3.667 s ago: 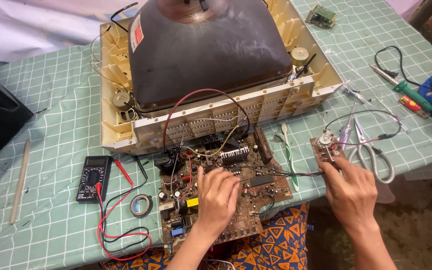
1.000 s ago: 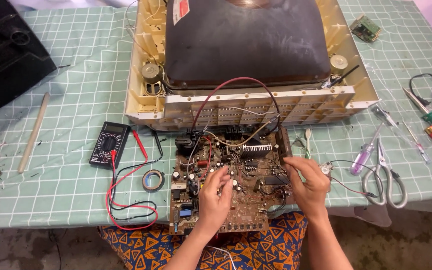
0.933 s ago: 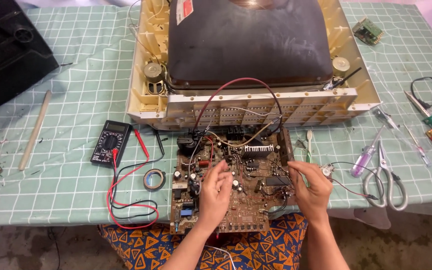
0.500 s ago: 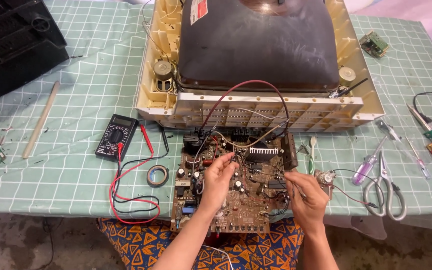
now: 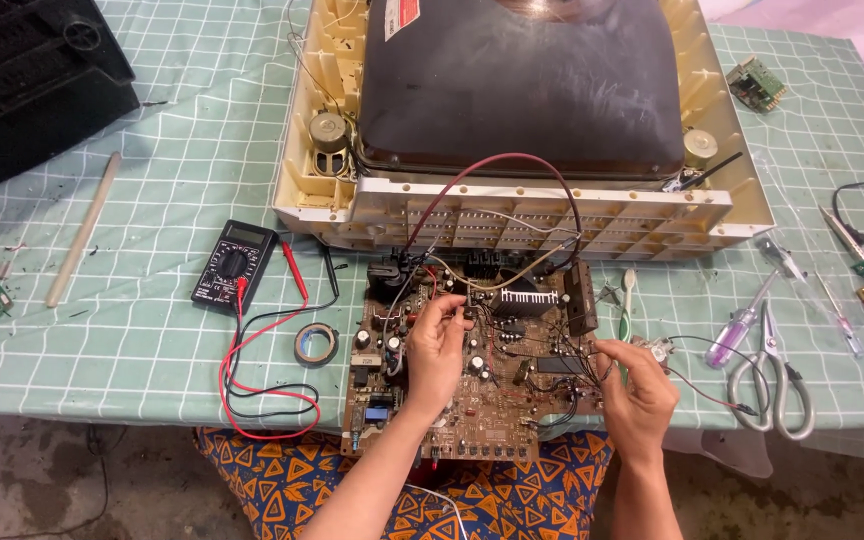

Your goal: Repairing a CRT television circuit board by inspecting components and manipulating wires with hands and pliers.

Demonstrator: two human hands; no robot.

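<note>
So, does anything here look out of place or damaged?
Yes. The circuit board is pulled out of the opened television and overhangs the table edge. The left hand and right hand rest on it. Small debris is scattered on the cloth.

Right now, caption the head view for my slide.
Both hands, left hand and right hand, on a brown circuit board before an opened television.

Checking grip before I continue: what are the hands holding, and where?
Left hand pinches a thin wire over the circuit board. Right hand fingers thin wires at the board's right edge; a firm hold cannot be told.
</note>
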